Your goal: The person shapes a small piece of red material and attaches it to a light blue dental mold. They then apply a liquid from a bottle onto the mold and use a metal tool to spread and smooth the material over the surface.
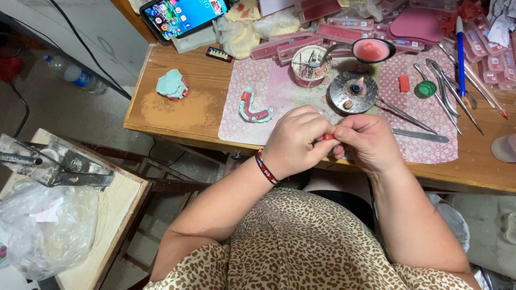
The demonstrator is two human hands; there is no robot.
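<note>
My left hand [298, 142] and my right hand [365, 142] meet at the table's front edge, fingertips pinched together on a small piece of red wax [328, 137]. Most of the wax is hidden between the fingers. A red and black bracelet [266, 169] sits on my left wrist. Just beyond the hands a small round burner [353, 91] shows a lit flame. A teal horseshoe-shaped dental cast with red wax [255, 107] lies on the patterned mat [279, 88] to the left of my hands.
A second teal cast [172, 85] lies on the wooden table [177, 113]. Metal hand tools [446, 91], a tool-filled cup [310, 64], a pink-filled bowl [372, 50], pink wax strips and a phone [185, 16] crowd the back. A side bench with a metal vise [54, 164] and plastic bag stands left.
</note>
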